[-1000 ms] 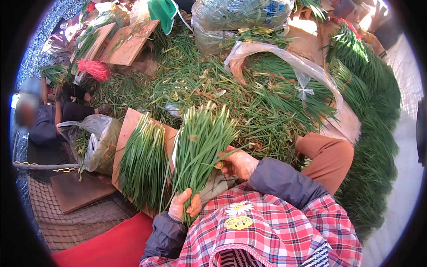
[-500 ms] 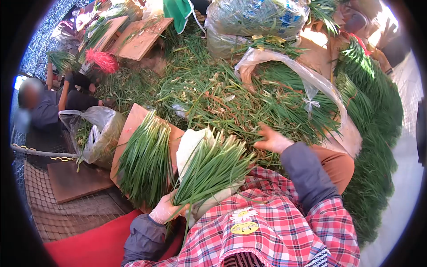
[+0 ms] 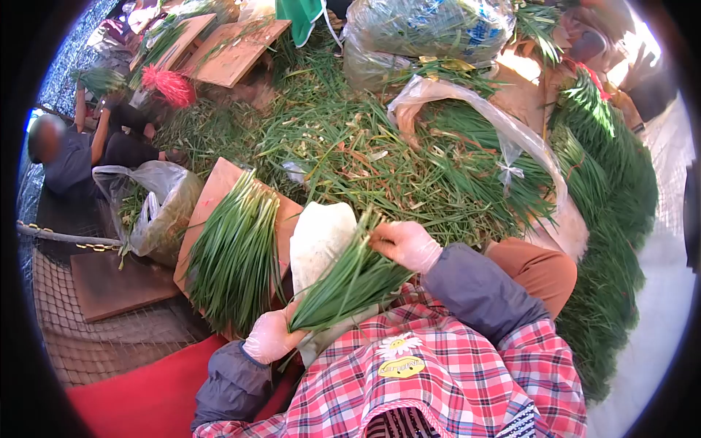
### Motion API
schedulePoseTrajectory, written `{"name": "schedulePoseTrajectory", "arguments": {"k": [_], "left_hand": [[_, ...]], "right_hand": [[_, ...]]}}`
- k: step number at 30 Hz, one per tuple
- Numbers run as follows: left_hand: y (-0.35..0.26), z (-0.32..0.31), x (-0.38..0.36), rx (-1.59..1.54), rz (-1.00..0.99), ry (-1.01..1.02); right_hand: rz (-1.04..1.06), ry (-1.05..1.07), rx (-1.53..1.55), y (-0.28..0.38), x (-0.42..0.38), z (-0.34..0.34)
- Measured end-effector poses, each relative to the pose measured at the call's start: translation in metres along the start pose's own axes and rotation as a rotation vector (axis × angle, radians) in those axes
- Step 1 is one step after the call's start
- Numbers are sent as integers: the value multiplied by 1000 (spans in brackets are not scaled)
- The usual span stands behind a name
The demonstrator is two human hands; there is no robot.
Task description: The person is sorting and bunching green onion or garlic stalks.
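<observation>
A bunch of long green stalks [image 3: 350,281] lies across my lap, its pale ends pointing up and away from me. My left hand [image 3: 272,336], in a clear glove, is closed around the leafy lower end. At the pale end, my right hand [image 3: 401,244] grips the stalks with its fingers pressed together. Beneath the bunch is a whitish cloth or pad [image 3: 314,230]. Just left of it, a larger pile of stalks [image 3: 237,255] rests on a tilted wooden board [image 3: 212,193].
Loose stalks and trimmings [image 3: 336,153] cover the ground ahead. A plastic bag [image 3: 164,201] stands at left, near a seated co-worker [image 3: 69,157]. A stuffed clear bag [image 3: 431,36] is at the top. Stacked green bunches [image 3: 613,219] line the right side.
My right hand has moved left onto the pale end of the bunch and closed on it. The bunch, spread out before, is now gathered narrower.
</observation>
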State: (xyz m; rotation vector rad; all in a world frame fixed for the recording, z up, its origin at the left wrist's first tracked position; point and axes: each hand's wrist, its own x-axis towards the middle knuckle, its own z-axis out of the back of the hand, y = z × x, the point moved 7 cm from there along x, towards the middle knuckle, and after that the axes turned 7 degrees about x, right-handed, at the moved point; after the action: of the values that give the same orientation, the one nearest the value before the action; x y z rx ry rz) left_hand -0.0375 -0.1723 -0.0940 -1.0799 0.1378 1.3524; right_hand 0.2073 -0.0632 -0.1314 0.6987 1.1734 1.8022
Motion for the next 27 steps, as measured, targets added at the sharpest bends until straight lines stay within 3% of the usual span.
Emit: {"name": "schedulePoseTrajectory", "arguments": {"k": [3,5,6,7,9,10,11,13,15,17,20,22,23,24,25,27], "left_hand": [[1,1,-11,105,-59,-62],[2,4,-9,146,-100,-111],[5,1,-9,167,-94,-108],[6,-2,-7,189,-95,-108],[-13,6,-4,280,-131,-121],[-15,7,-5,324,-128,-127],[-16,6,-6,368,-123,-128],[-13,2,-11,376,-108,-121],[-1,-1,-16,359,-109,-135],[2,-1,-19,332,-118,-164],[-6,-3,-15,364,-115,-210],[-12,-4,-14,430,-109,-219],[-16,-4,-15,463,-123,-225],[-22,-4,-17,495,-139,-234],[-26,-3,-18,525,-154,-246],[-26,-7,-22,616,-132,-222]], "right_hand": [[-453,-393,93,-116,-8,56],[-625,-269,229,-105,-18,89],[-369,-192,261,-73,-8,82],[-276,-89,209,-30,-6,66],[87,103,-50,18,3,19],[-171,334,-62,17,2,-9],[-173,391,-275,5,0,-29],[-143,229,-458,-36,-2,-17],[-368,-6,-414,-94,-17,50],[-551,43,-460,-132,-43,98],[-251,48,-461,-38,-43,93],[-183,144,-249,-16,-38,54],[-138,134,-298,-4,-37,33],[-317,297,-340,-11,-35,4],[-243,305,-240,-22,-39,-20],[-338,288,-226,-30,-44,-18]]}}
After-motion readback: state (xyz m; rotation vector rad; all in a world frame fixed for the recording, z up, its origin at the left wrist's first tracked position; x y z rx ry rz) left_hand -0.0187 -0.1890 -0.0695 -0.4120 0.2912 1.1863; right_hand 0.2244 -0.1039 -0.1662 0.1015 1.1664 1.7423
